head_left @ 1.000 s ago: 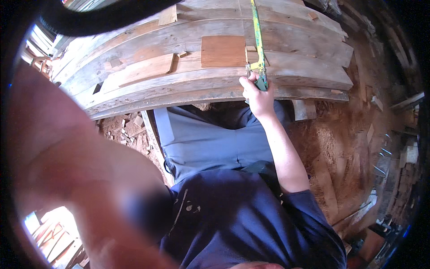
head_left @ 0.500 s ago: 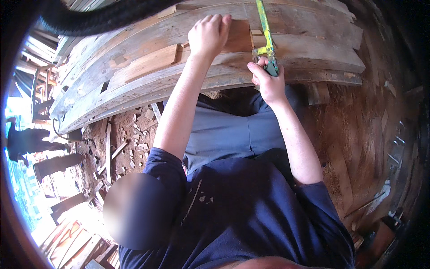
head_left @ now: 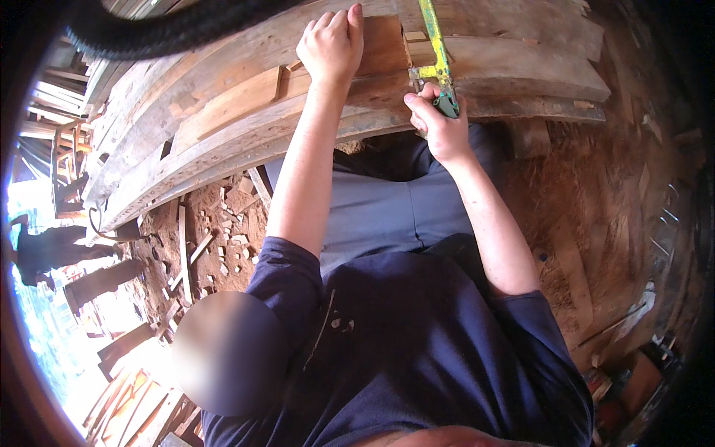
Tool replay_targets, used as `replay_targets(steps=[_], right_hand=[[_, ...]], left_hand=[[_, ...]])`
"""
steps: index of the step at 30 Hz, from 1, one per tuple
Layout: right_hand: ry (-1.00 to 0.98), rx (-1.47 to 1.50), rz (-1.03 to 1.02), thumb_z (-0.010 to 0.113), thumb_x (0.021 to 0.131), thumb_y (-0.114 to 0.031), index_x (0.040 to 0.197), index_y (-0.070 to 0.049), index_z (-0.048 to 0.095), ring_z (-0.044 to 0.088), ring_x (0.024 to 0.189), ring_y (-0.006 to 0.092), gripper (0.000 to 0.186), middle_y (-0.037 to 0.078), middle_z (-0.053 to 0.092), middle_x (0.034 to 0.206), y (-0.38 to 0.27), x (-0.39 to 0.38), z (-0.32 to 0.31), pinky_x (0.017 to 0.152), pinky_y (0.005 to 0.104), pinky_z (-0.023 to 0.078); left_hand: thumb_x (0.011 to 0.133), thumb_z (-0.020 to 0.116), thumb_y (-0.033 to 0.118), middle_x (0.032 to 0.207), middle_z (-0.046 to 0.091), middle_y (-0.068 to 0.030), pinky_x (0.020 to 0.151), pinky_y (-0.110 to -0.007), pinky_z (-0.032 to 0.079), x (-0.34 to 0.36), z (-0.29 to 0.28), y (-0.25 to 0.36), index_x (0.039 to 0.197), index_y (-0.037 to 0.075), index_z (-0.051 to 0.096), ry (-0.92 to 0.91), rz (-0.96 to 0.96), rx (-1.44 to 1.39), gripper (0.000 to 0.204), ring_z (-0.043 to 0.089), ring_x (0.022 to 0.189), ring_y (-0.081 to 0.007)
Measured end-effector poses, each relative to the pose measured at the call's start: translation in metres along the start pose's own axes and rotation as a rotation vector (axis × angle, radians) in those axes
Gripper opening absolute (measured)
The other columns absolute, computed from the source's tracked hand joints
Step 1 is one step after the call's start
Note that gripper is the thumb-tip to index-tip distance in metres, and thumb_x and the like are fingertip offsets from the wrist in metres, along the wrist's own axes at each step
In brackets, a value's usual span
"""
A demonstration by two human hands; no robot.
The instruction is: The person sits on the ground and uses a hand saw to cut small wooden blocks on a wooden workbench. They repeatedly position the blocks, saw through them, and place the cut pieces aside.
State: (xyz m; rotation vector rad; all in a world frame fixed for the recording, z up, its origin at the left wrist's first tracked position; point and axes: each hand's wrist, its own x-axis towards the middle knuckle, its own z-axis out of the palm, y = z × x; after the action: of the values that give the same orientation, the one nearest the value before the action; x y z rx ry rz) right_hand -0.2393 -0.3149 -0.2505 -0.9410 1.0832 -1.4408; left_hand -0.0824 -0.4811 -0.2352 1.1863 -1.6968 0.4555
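Observation:
My left hand (head_left: 331, 46) rests with curled fingers on a reddish-brown wooden board (head_left: 385, 46) lying on the bench, holding it down. The fingers' undersides are hidden. My right hand (head_left: 442, 128) is closed round the dark green handle of a frame saw (head_left: 435, 39). Its narrow yellow-green frame points away from me, beside the right end of the board. I cannot make out the blade. A small pale wood offcut (head_left: 415, 36) lies between the board's end and the saw.
The bench (head_left: 521, 74) is made of long weathered planks. A lighter board (head_left: 231, 103) lies on it to the left. Small wood blocks (head_left: 237, 240) and strips litter the ground below left. A person (head_left: 59, 249) is at the far left. A dark braided cable (head_left: 171, 33) crosses the top left.
Both hands, the board and the saw appear slightly higher and further left in the picture, with the bench shifted as well. Both grips look the same.

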Motion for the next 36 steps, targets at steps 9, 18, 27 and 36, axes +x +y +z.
replay_targets(steps=[9,18,27,36], right_hand=[[0.000,0.071,0.014,0.069,0.094,-0.004,0.068,-0.012,0.047,0.042,0.053,0.0052,0.035,-0.004,0.048,0.063,-0.001,-0.002,0.001,0.052,0.0257,0.035],[-0.049,0.435,0.198,0.071,0.093,-0.006,0.069,-0.017,0.046,0.038,0.051,0.0062,0.036,-0.007,0.041,0.059,-0.020,-0.017,-0.006,0.054,0.0263,0.032],[-0.037,0.288,0.202,0.073,0.091,-0.009,0.067,-0.016,0.044,0.040,0.054,0.0075,0.038,-0.006,0.044,0.062,-0.028,-0.036,-0.005,0.056,0.0268,0.034],[-0.007,0.021,0.156,0.072,0.093,-0.008,0.068,-0.014,0.050,0.043,0.053,0.0058,0.034,-0.005,0.045,0.061,-0.029,-0.044,-0.004,0.053,0.0250,0.034]], left_hand=[[0.103,0.061,0.035,0.065,0.060,-0.0018,0.055,-0.042,0.048,-0.002,-0.001,-0.001,0.066,0.013,0.062,0.014,0.023,0.017,0.043,0.061,0.061,-0.0281],[0.103,0.061,0.034,0.066,0.061,-0.0017,0.054,-0.041,0.049,0.000,0.000,0.002,0.068,0.014,0.064,0.045,0.047,0.017,0.040,0.062,0.061,-0.0278],[0.102,0.061,0.032,0.065,0.060,-0.0016,0.052,-0.040,0.048,-0.004,-0.004,0.002,0.066,0.014,0.062,0.088,0.083,0.004,0.040,0.061,0.059,-0.0271],[0.100,0.060,0.031,0.060,0.062,-0.0027,0.056,-0.042,0.047,0.003,-0.010,0.010,0.058,0.014,0.059,0.025,0.053,0.102,0.045,0.062,0.059,-0.0281]])
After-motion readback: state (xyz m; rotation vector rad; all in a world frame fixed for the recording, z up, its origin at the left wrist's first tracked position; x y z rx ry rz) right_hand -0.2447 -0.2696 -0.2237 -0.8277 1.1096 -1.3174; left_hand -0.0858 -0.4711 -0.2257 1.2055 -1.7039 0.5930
